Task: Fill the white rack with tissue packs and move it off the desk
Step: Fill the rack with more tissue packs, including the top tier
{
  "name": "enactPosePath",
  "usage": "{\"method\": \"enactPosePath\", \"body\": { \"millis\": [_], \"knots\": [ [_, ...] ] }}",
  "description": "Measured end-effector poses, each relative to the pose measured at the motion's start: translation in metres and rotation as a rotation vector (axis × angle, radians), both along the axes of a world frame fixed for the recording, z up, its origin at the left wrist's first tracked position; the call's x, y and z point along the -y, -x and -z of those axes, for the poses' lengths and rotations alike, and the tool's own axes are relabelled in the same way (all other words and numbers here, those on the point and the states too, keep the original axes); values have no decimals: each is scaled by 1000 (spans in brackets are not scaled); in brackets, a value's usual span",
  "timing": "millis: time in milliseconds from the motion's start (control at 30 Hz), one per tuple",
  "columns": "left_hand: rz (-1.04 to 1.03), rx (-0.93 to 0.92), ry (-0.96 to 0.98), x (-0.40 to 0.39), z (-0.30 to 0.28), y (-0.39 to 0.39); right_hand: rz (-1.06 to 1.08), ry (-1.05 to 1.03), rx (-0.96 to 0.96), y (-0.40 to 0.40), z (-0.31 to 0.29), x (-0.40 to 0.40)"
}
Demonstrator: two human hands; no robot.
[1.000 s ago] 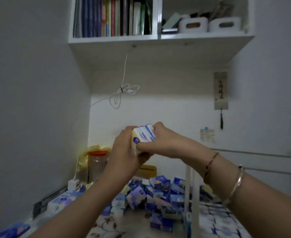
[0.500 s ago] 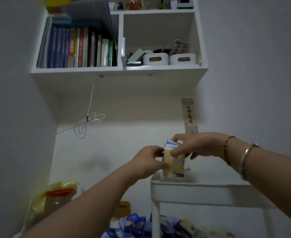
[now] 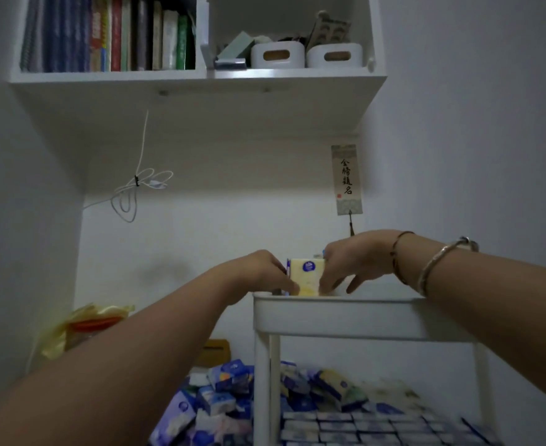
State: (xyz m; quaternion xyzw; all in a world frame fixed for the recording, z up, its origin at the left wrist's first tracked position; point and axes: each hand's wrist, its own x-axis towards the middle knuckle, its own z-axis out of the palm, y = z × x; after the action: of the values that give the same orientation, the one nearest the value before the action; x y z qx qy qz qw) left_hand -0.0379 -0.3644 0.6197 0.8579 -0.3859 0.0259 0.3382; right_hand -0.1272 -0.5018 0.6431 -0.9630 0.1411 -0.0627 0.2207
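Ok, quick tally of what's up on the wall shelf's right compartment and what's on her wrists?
White bins with handle slots: 2
Bracelets on the right wrist: 2, thin cord and silver bangle
Bracelets on the left wrist: 0
Total: 4
Smaller clutter behind the bins is too dim to count.

Two hands — a left hand (image 3: 258, 268) and a right hand (image 3: 355, 262) — meet on one yellow tissue pack (image 3: 307, 276) at the top tray of one white rack (image 3: 345, 313). Two bracelets (image 3: 439, 262) circle the right wrist. Two white bins (image 3: 278, 54) sit on the one wall shelf (image 3: 197, 91), one scroll (image 3: 346, 178) hangs below — the loose packs (image 3: 220, 400) are too many and too blurred to count.
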Motion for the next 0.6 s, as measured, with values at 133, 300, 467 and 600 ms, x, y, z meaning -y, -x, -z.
{"method": "enactPosePath", "body": {
  "millis": [133, 300, 467, 600],
  "knots": [
    [-52, 6, -61, 4, 2, -4, 28, 65, -152, -6, 10, 5],
    [-57, -48, -100, 7, 0, -9, 59, 139, -227, -19, 21, 8],
    [-72, -82, -87, 9, 3, -14, 66, 209, -244, -22, 23, 7],
    [-56, -119, -70, 9, 5, -18, 54, 292, -303, -26, 25, 7]
  ]
}}
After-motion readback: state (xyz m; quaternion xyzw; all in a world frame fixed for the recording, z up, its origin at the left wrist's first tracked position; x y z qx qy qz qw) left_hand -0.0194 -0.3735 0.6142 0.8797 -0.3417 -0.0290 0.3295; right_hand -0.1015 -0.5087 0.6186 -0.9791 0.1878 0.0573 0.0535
